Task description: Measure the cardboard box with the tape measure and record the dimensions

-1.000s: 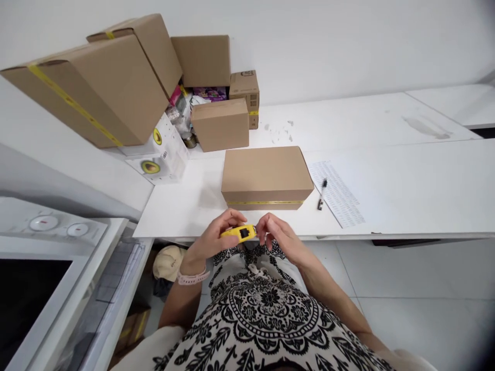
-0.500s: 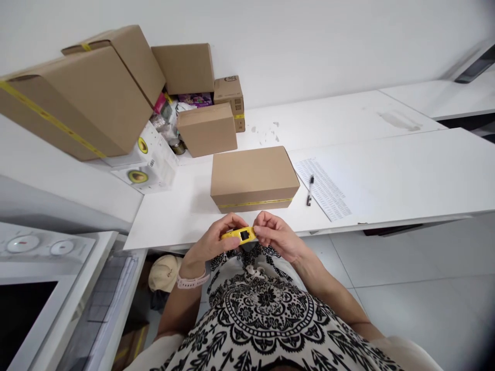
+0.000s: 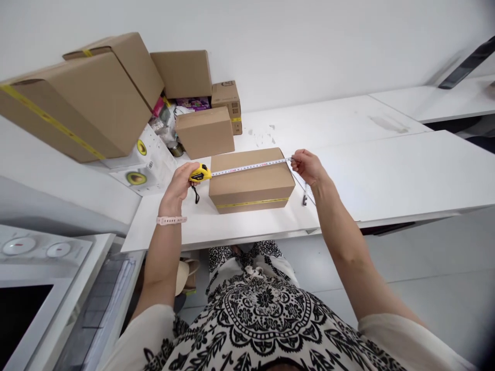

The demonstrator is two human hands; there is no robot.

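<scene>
My left hand point(image 3: 181, 181) is closed around the yellow case of a tape measure point(image 3: 200, 173), just off the left end of a cardboard box point(image 3: 247, 183). A black wrist strap dangles from the case. The white blade point(image 3: 251, 167) is drawn out and stretches over the top of the box from left to right. Past the box's right edge, my right hand point(image 3: 308, 166) pinches the blade's free end. The box is closed, with yellow tape along its front side.
Stacked cardboard boxes point(image 3: 104, 98) and a white carton with avocado pictures point(image 3: 149, 162) stand at the left. A smaller box point(image 3: 204, 132) sits behind the middle one. A pen point(image 3: 305, 196) lies to the right, near partly hidden printed paper. A white appliance point(image 3: 34, 257) is at the lower left.
Both hands have risen from the table's front edge and spread apart over the box. The tape blade has been pulled out between them.
</scene>
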